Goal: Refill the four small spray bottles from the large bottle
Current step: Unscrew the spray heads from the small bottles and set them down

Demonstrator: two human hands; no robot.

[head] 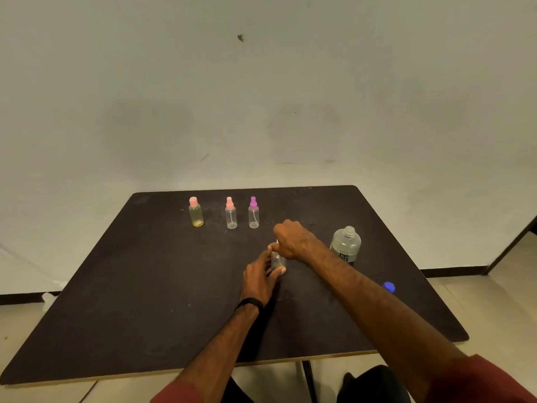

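Centrally, the left hand [259,276] wraps its fingers around a small clear plastic spray bottle [278,261]; the right hand [293,239] closes over its top, apparently gripping the cap. To the right, the large clear labelled bottle [345,247] stands uncapped.

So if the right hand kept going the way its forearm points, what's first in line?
Probably the purple-capped bottle, up-left of the right hand; depth is uncertain, so it might pass beside it.

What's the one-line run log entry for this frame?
left hand: grips small clear bottle | right hand: on its top | large bottle: uncapped | blue cap: on table
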